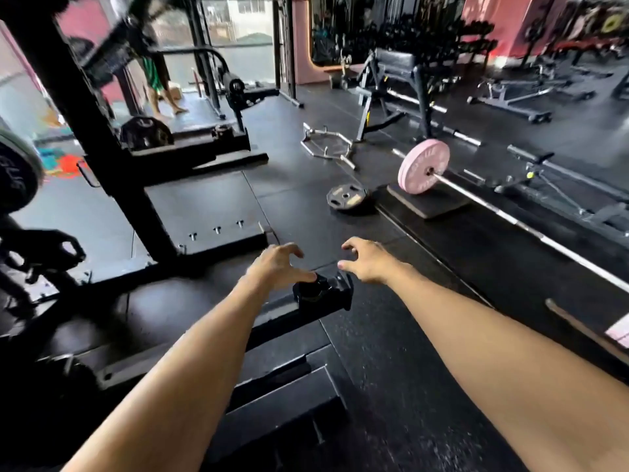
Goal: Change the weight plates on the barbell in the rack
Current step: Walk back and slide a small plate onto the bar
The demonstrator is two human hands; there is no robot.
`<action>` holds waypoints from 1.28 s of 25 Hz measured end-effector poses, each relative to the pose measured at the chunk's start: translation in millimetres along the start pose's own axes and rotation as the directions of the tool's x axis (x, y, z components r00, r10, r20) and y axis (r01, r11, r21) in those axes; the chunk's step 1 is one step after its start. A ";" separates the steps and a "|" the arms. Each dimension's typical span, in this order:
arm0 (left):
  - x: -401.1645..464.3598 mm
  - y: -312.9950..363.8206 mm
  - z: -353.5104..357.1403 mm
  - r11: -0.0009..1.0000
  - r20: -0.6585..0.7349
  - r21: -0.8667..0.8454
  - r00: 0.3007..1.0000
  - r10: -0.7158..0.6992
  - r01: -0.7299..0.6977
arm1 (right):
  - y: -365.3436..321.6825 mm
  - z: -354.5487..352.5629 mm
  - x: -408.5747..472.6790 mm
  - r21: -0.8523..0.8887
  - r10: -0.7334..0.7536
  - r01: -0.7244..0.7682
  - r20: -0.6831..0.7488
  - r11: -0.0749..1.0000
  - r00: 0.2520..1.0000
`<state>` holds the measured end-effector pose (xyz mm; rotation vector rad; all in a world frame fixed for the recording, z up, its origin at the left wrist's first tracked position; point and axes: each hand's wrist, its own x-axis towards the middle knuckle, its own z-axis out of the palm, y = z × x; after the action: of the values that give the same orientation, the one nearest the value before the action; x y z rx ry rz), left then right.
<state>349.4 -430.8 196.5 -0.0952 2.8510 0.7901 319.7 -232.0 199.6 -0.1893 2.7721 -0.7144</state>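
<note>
Low in front of the person, both the left hand point(277, 265) and right hand point(366, 262) hover with fingers spread, gripping nothing, over a black collar-like fitting point(311, 289) (identity unclear), while the heavy, rigid dark plate point(15, 177) at far left probably needs two-handed rim grips.

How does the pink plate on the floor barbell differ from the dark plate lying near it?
The pink plate stands upright on edge, mounted on the floor barbell; the dark plate lies flat and loose on the floor. The pink plate looks solid-faced and larger; the dark plate is smaller, with grip cut-outs. The pink plate rests on a low pad, the dark plate beside that pad. Both are round with a centre hole.
</note>
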 end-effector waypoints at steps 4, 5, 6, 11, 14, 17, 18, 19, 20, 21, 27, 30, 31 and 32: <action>39.9 -28.9 71.6 0.996 0.172 0.075 0.984 -0.054 0.042 | 32.6 53.0 36.9 -0.079 0.081 -0.071 0.130 0.994 0.988; 44.2 -33.3 82.4 0.994 0.194 0.103 0.979 -0.063 0.043 | 36.6 61.8 40.8 -0.091 0.092 -0.079 0.151 0.993 0.984; 48.5 -36.8 92.6 0.989 0.204 0.142 0.977 -0.068 0.039 | 40.9 70.6 45.7 -0.104 0.101 -0.085 0.165 0.991 0.981; 57.4 -47.6 126.6 0.972 0.085 0.233 0.996 -0.035 0.014 | 50.8 104.2 56.3 -0.188 0.109 -0.080 0.152 0.979 0.982; 56.4 -53.6 129.5 0.979 0.061 0.204 0.998 0.010 -0.022 | 51.3 109.3 54.7 -0.185 0.087 -0.068 0.098 0.980 0.991; 46.4 -53.5 125.1 0.982 0.025 0.183 0.999 0.038 -0.042 | 45.2 100.3 48.1 -0.177 0.051 -0.044 0.037 0.983 0.998; 41.9 -50.9 121.4 0.985 -0.002 0.169 0.999 0.045 -0.043 | 41.5 94.6 43.7 -0.179 0.034 -0.032 0.012 0.983 0.999; 36.5 -46.9 116.4 0.986 -0.031 0.160 0.998 0.053 -0.047 | 37.8 88.7 37.8 -0.178 0.013 -0.016 -0.018 0.984 1.000; 30.4 -41.4 110.1 0.986 -0.060 0.158 0.996 0.062 -0.052 | 34.3 81.7 30.6 -0.173 -0.010 0.001 -0.054 0.985 0.999; 25.1 -35.6 103.3 0.985 -0.091 0.161 0.993 0.071 -0.055 | 31.5 74.8 23.8 -0.163 -0.033 0.018 -0.093 0.987 0.995; -40.6 7.9 54.8 0.972 -0.283 0.196 0.941 0.184 -0.131 | 14.1 22.3 -48.8 -0.109 -0.182 0.157 -0.283 0.982 0.942; -91.5 29.1 31.2 0.962 -0.367 0.218 0.899 0.237 -0.164 | 1.9 -4.9 -98.0 -0.111 -0.273 0.250 -0.334 0.962 0.902; -113.4 37.0 23.1 0.959 -0.401 0.222 0.881 0.252 -0.174 | -3.0 -14.7 -118.6 -0.104 -0.298 0.279 -0.350 0.955 0.888; -136.3 45.5 15.4 0.956 -0.434 0.228 0.860 0.269 -0.184 | -8.2 -24.7 -140.6 -0.101 -0.323 0.307 -0.368 0.946 0.872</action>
<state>480.5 -382.1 232.5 0.0970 3.4256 0.6081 447.2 -200.9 256.5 -0.5824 3.1688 -0.8522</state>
